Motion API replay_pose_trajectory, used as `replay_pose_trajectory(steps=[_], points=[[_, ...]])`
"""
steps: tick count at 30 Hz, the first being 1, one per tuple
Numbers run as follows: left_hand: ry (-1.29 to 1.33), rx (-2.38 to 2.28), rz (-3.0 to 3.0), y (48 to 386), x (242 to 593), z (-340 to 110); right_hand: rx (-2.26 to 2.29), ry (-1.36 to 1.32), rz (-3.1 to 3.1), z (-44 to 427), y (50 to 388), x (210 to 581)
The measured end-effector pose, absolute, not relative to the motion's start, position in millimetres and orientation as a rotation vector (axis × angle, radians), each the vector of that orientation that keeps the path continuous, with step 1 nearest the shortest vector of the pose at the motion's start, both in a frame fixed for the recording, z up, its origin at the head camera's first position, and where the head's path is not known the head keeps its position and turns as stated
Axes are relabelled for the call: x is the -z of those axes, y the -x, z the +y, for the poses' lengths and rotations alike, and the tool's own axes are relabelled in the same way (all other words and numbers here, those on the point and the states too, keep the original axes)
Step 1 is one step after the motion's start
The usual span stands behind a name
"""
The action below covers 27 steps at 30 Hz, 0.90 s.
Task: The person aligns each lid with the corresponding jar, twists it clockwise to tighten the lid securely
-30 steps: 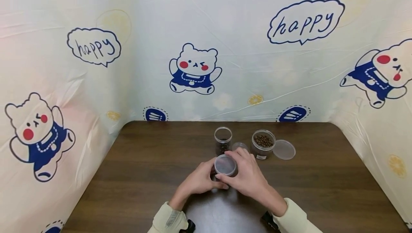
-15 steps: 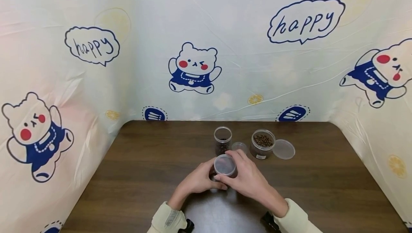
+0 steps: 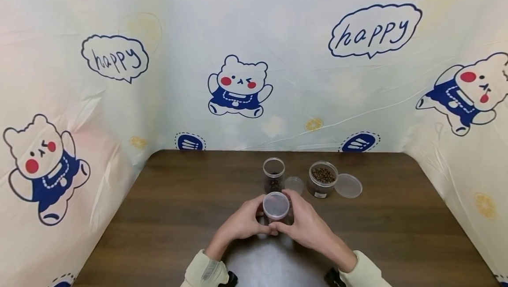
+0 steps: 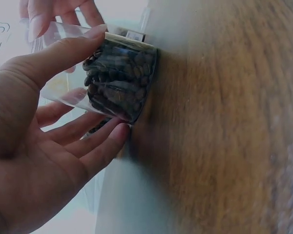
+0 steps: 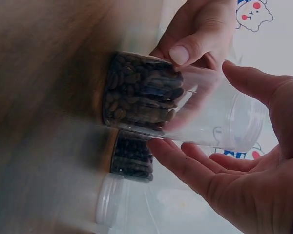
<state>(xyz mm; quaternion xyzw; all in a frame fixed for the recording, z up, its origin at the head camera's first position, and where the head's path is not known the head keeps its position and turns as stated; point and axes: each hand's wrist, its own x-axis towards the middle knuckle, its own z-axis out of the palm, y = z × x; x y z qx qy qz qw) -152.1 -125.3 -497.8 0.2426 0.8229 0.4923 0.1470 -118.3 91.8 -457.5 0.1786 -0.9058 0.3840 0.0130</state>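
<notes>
A clear jar with a translucent lid point(image 3: 276, 205) stands on the table between both hands; dark beans point(image 4: 119, 78) fill its lower part. My left hand point(image 3: 245, 221) curls round its left side, thumb along the near wall. On the other side is my right hand point(image 3: 307, 223), thumb and fingers touching the jar wall below the lid. In the right wrist view, beans point(image 5: 141, 92) show through the wall, with the right fingers point(image 5: 185, 168) along it. Behind stands an uncapped jar point(image 3: 274, 174) with dark beans, a small lid point(image 3: 294, 184) beside it.
A wider uncapped jar of brown beans point(image 3: 323, 179) stands at the back, right of the small lid. A flat round lid point(image 3: 349, 186) lies against its right side. The brown table point(image 3: 190, 194) ends at a printed cloth point(image 3: 293, 102) behind and at the sides.
My right hand has moved from the lid's rim down to the jar's wall, and its fingers now uncover the lid. The left hand has kept its hold. The jars behind have not moved.
</notes>
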Motion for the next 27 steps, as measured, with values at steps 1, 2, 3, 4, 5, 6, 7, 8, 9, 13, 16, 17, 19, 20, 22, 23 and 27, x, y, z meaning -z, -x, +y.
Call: replay_pose_trajectory(steps=[1,2,3,4,5,6,7,8,9,13,16,17,19,20,22,23,27], points=[[-0.694,-1.428,2.356,152.1,497.9,-125.9,-1.212,-0.558,-2.818,92.0,118.4,458.3],[-0.689,-1.439,2.344,151.9,497.9,-126.3,-1.221,-0.563,-2.813,92.3,118.3,459.2],[-0.685,-1.445,2.337,151.9,497.9,-126.7,-1.228,-0.567,-2.81,92.6,118.5,459.9],[-0.68,-1.452,2.328,152.0,497.6,-127.2,-1.234,-0.569,-2.806,92.6,118.7,460.3],[-0.679,-1.461,2.315,152.2,497.0,-127.6,-1.239,-0.571,-2.799,92.7,118.9,460.5],[-0.678,-1.469,2.304,152.6,496.2,-128.1,-1.244,-0.576,-2.791,92.7,119.4,460.7],[-0.677,-1.473,2.296,152.3,495.9,-128.6,-1.25,-0.578,-2.788,92.6,119.2,461.1],[-0.68,-1.473,2.295,152.1,495.5,-129.1,-1.253,-0.581,-2.786,92.5,119.0,461.5],[-0.679,-1.472,2.293,152.2,495.0,-129.7,-1.255,-0.582,-2.785,92.3,118.8,461.8],[-0.702,-1.459,2.317,153.2,490.7,-132.2,-1.273,-0.59,-2.775,90.6,119.2,461.3],[-0.709,-1.452,2.336,155.0,486.6,-134.5,-1.301,-0.613,-2.756,88.7,120.8,459.1],[-0.707,-1.451,2.337,155.6,485.6,-135.3,-1.31,-0.62,-2.749,88.1,121.3,458.6],[-0.704,-1.452,2.339,156.9,483.8,-136.4,-1.328,-0.625,-2.731,87.1,122.6,457.9],[-0.702,-1.447,2.345,157.3,483.4,-137.0,-1.334,-0.622,-2.724,86.6,123.0,457.5],[-0.699,-1.437,2.356,157.8,482.8,-138.6,-1.342,-0.617,-2.708,85.2,124.1,457.8],[-0.7,-1.43,2.366,157.9,482.7,-139.6,-1.346,-0.615,-2.7,84.4,124.6,457.9],[-0.674,-1.41,2.417,157.2,480.2,-147.2,-1.365,-0.622,-2.682,78.3,127.8,458.8]])
